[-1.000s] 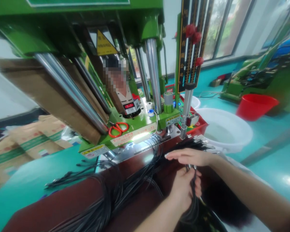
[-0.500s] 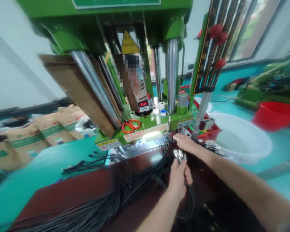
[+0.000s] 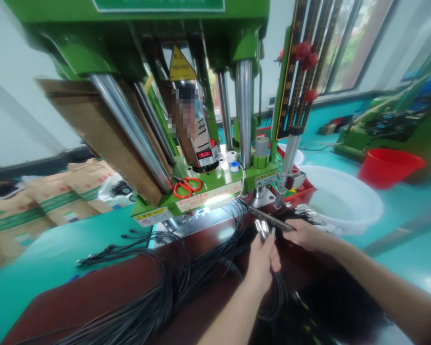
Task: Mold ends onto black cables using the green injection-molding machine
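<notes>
My left hand (image 3: 264, 258) is closed around a bunch of black cables, whose silver metal connectors (image 3: 262, 229) stick up above the fingers. To its right, my right hand (image 3: 301, 233) grips the near end of a dark metal bar (image 3: 267, 216). The bar's far end reaches to the base of the green press (image 3: 219, 184), by the lit metal plate (image 3: 197, 221). Long black cables (image 3: 165, 292) run from the plate across the dark red table (image 3: 104, 282).
Orange-handled scissors (image 3: 187, 188) and a can (image 3: 206, 155) stand on the press base. A red crate (image 3: 305, 194), a white tub (image 3: 359, 223) and a red bucket (image 3: 388, 167) are at the right. Paper sacks (image 3: 53, 191) line the left.
My right hand has drawn back right and down from the press, and the metal bar now shows in it. The view has shifted slightly; my left hand keeps its hold.
</notes>
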Action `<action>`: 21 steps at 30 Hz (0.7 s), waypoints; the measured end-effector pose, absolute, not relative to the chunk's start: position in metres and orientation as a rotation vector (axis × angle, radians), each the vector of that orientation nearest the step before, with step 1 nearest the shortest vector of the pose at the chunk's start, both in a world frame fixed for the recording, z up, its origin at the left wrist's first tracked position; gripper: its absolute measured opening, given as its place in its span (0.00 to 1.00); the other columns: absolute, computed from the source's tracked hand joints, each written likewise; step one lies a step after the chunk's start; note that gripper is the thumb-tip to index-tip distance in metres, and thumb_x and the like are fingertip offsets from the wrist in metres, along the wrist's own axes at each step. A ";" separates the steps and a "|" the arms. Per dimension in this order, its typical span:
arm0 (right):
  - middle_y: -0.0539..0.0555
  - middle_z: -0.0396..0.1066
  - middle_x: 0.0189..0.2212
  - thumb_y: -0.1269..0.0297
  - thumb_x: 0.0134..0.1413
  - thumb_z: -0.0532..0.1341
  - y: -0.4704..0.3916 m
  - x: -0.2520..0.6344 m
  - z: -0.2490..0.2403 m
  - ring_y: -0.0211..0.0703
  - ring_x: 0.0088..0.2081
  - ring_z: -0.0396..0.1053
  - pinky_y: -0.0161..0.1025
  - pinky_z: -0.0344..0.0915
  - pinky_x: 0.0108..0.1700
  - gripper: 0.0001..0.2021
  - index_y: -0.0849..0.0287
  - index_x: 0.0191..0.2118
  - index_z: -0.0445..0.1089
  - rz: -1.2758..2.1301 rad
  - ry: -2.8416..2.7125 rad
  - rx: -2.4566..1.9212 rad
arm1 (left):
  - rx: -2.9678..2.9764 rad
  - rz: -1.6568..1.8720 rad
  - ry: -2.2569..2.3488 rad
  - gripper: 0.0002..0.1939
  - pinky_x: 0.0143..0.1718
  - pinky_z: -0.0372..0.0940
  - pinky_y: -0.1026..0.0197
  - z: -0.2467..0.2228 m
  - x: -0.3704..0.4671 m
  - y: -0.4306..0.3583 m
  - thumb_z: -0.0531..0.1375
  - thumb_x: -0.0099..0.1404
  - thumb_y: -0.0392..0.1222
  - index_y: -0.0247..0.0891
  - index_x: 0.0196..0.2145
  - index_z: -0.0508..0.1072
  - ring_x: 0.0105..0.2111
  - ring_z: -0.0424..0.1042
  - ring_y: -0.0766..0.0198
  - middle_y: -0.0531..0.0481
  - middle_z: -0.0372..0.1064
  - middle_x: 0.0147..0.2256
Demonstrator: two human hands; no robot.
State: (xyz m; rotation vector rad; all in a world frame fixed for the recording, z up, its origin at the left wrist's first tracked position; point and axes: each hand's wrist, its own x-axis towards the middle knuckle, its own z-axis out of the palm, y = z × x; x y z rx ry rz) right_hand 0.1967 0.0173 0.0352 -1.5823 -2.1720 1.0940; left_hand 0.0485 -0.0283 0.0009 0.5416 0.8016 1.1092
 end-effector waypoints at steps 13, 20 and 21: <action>0.43 0.55 0.13 0.47 0.54 0.53 -0.038 0.188 -0.003 0.29 0.10 0.46 0.26 0.43 0.10 0.20 0.61 0.37 0.64 1.357 -1.074 -1.245 | 0.702 0.886 0.954 0.18 0.10 0.41 0.69 -0.004 0.065 -0.033 0.64 0.45 0.52 0.35 0.22 0.63 0.08 0.45 0.77 0.63 0.48 0.09; 0.49 0.62 0.19 0.47 0.55 0.52 -0.041 0.187 -0.015 0.37 0.19 0.59 0.32 0.55 0.18 0.21 0.61 0.42 0.65 1.149 -1.270 -1.346 | 0.772 0.960 1.004 0.21 0.09 0.40 0.70 -0.006 0.065 -0.036 0.63 0.46 0.56 0.36 0.23 0.62 0.08 0.45 0.77 0.63 0.49 0.09; 0.49 0.62 0.18 0.48 0.56 0.51 -0.041 0.186 -0.016 0.38 0.20 0.59 0.33 0.57 0.20 0.21 0.61 0.43 0.65 1.096 -1.340 -1.364 | 0.783 0.965 1.002 0.21 0.09 0.40 0.70 -0.007 0.064 -0.037 0.63 0.46 0.56 0.36 0.24 0.62 0.08 0.44 0.77 0.63 0.48 0.09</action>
